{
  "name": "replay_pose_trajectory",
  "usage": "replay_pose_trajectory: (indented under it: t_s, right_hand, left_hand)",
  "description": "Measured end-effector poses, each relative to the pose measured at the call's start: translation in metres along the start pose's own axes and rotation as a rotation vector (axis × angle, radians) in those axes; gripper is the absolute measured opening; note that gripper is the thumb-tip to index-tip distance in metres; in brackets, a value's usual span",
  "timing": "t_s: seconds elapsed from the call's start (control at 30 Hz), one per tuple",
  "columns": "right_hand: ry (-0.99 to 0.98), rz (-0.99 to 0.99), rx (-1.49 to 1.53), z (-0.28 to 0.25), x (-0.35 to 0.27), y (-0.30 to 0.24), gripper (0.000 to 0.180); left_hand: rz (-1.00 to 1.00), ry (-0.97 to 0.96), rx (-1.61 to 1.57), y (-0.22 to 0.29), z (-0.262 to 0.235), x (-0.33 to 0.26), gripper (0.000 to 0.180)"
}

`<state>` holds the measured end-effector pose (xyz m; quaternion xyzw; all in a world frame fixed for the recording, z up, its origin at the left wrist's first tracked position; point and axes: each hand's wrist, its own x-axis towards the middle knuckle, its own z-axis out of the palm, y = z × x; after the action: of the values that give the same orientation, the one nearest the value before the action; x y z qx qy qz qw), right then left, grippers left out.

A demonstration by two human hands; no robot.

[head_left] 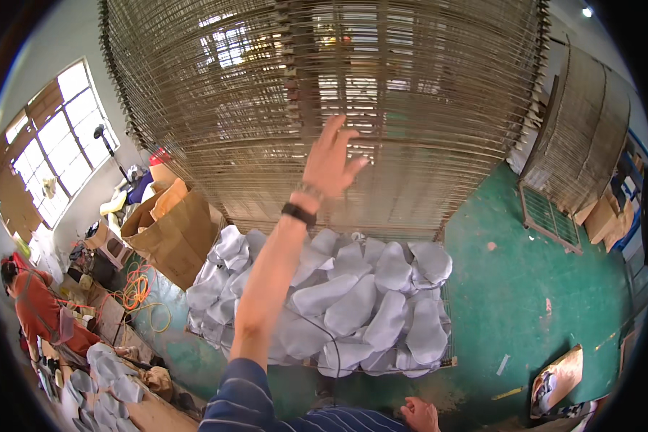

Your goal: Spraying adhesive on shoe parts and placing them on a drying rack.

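Note:
My left hand (pixel 331 162) is raised in front of a tall stack of thin wire racks (pixel 417 108). Its fingers are spread and nothing shows in it; whether the fingertips touch the rack edges I cannot tell. A dark band circles that wrist. Below my forearm, many grey insole-shaped pieces (pixel 349 306) lie heaped on a wire rack (pixel 450 353) at the foot of the stack. A thin dark cord (pixel 331 335) hangs across them. Low by my body is my right hand (pixel 419 415), fingers loosely bent, with nothing visible in it.
At left stands a large brown carton (pixel 173 237), with orange cable (pixel 133 288) coiled nearby. A person in orange (pixel 47 302) works beside a table of more grey pieces (pixel 111 371). Another wire rack (pixel 579 122) leans at right; an open paper sack (pixel 560 378) sits on the green floor.

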<state>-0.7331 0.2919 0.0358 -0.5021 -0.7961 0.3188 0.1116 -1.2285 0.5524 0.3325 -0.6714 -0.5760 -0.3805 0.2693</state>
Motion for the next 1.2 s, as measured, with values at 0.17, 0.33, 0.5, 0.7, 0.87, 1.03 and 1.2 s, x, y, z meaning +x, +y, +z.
replay_pose_trajectory:
  t_s: [0.17,0.33,0.5,0.7,0.87,1.03,1.2]
  right_hand:
    - [-0.087,0.139,-0.066,-0.021,-0.033,0.063,0.043]
    - [0.08,0.146,0.013,-0.031,-0.05,0.107,0.029]
    - [0.041,0.206,0.115,-0.036,-0.057,0.138,0.029]
    - [-0.014,0.251,0.158,-0.044,-0.059,0.154,0.029]
    - [-0.003,0.259,0.162,-0.043,-0.069,0.171,0.029]
    - [0.003,0.246,0.16,-0.034,-0.081,0.186,0.03]
    - [0.002,0.252,0.146,-0.026,-0.089,0.194,0.031]
  left_hand:
    - [-0.093,-0.15,0.114,0.003,0.042,0.015,0.054]
    - [-0.037,-0.146,0.218,0.0,0.05,0.013,0.055]
    - [-0.015,-0.347,0.289,-0.007,0.038,0.018,0.052]
    - [-0.098,-0.461,0.387,0.02,0.032,0.008,0.053]
    - [-0.177,-0.523,0.441,0.042,0.024,-0.001,0.046]
    - [-0.159,-0.488,0.368,0.053,0.02,-0.015,0.042]
    - [0.001,-0.365,0.317,0.069,0.014,-0.043,0.04]
